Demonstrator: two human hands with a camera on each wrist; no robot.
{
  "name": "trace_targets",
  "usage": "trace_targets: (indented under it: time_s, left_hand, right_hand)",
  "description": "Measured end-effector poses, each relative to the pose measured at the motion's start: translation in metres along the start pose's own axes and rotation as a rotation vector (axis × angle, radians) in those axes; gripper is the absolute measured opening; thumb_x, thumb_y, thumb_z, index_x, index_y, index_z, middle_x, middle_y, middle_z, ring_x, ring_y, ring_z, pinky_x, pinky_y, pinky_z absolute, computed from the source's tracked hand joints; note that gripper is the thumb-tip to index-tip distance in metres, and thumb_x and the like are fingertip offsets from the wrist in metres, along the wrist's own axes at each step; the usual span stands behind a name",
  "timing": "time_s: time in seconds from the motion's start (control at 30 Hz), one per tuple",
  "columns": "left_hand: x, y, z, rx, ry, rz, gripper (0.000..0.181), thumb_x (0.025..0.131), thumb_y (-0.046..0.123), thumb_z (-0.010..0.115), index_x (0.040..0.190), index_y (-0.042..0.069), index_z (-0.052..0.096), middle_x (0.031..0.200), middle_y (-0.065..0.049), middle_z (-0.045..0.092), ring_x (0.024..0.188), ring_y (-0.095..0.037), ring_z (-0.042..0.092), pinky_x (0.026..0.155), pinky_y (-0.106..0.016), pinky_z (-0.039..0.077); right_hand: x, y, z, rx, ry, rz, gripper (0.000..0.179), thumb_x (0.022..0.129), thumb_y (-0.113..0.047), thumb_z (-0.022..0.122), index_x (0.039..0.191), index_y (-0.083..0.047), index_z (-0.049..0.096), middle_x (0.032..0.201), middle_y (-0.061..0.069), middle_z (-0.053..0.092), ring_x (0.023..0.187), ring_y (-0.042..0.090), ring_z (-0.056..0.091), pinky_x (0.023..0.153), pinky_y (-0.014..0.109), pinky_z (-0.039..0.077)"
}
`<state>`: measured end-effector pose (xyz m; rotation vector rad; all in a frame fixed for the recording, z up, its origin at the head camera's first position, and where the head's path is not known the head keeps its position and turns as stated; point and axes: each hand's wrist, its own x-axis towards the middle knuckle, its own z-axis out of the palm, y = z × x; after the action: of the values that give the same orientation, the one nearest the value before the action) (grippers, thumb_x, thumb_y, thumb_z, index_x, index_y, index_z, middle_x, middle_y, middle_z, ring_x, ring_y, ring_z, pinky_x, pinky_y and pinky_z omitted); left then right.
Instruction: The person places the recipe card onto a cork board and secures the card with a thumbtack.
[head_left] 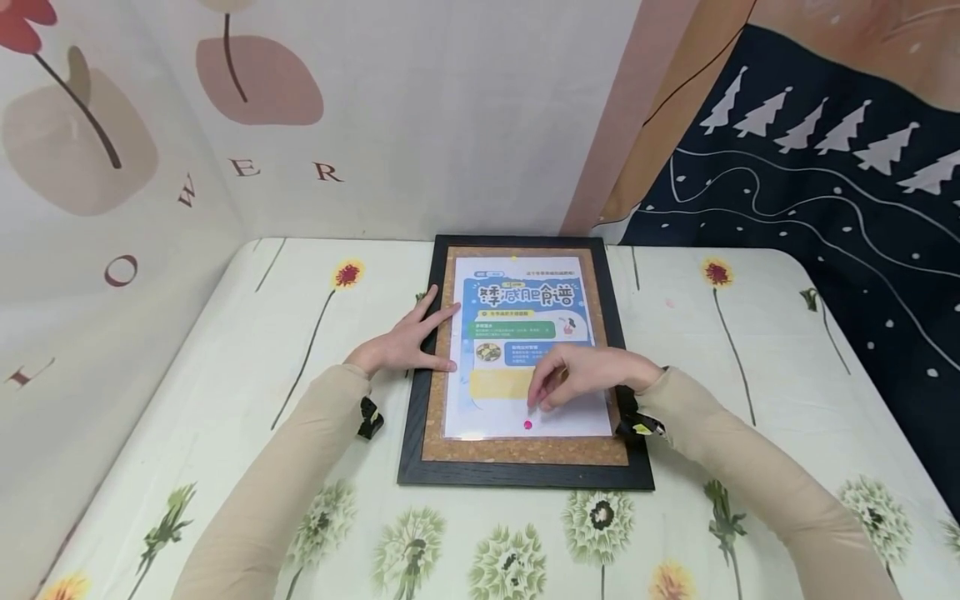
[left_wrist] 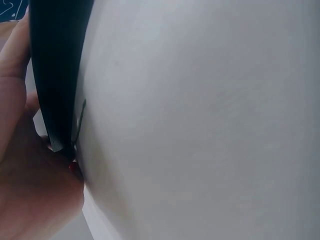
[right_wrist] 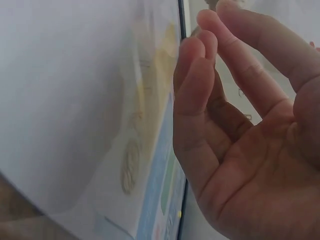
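A black-framed cork board [head_left: 525, 452] lies on the tablecloth. On it is a printed sheet of paper [head_left: 491, 421] with a blue design. A pink pushpin [head_left: 528, 425] sits near the sheet's lower edge. Just above this pin, my right hand [head_left: 581, 372] has its fingers loosely bent, and no object shows between the fingertips. My left hand [head_left: 401, 342] rests over the board's left frame edge, fingers spread, the thumb reaching the sheet's edge. In the left wrist view, the black frame [left_wrist: 57, 75] hides part of that hand. The right wrist view shows the bent fingers [right_wrist: 190, 110] beside the sheet.
Flower-printed cloth [head_left: 225, 400] covers the table around the board. Behind it hangs a pale curtain [head_left: 450, 125], and a dark cloth with white trees [head_left: 795, 192] hangs at the right. A small yellow pin [head_left: 514, 258] marks the sheet's top edge.
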<state>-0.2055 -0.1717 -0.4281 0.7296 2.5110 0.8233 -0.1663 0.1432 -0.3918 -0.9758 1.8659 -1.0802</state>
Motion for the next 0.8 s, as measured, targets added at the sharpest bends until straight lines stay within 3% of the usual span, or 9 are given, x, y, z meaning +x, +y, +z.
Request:
trace_targets:
  time_s: [0.23, 0.57, 0.8]
  left_hand:
    - [0.0, -0.001, 0.0, -0.003, 0.002, 0.005, 0.099, 0.081, 0.04, 0.078, 0.156, 0.013, 0.019, 0.158, -0.017, -0.018, 0.143, -0.042, -0.005, 0.108, -0.063, 0.015]
    - [0.001, -0.002, 0.0, -0.009, 0.0, 0.014, 0.1, 0.081, 0.041, 0.078, 0.156, 0.013, 0.019, 0.158, -0.017, -0.018, 0.143, -0.043, -0.005, 0.108, -0.064, 0.015]
    - [0.001, -0.003, 0.0, -0.008, 0.0, 0.023, 0.1, 0.081, 0.042, 0.078, 0.156, 0.013, 0.018, 0.158, -0.017, -0.018, 0.143, -0.043, -0.005, 0.108, -0.064, 0.015]
  right_hand:
    - [-0.011, 0.003, -0.008, -0.028, 0.08, 0.055, 0.014, 0.085, -0.008, 0.074, 0.098, -0.004, 0.076, 0.093, 0.003, 0.072, 0.08, 0.019, 0.062, 0.071, 0.029, 0.051]
    - [-0.031, 0.01, -0.022, -0.001, 0.164, 0.06, 0.019, 0.085, -0.006, 0.074, 0.102, 0.002, 0.073, 0.099, 0.011, 0.071, 0.085, 0.023, 0.064, 0.076, 0.031, 0.052]
    - [-0.048, 0.017, -0.037, -0.06, 0.245, 0.095, 0.02, 0.087, -0.007, 0.072, 0.105, 0.002, 0.072, 0.103, 0.01, 0.069, 0.087, 0.022, 0.063, 0.08, 0.03, 0.051]
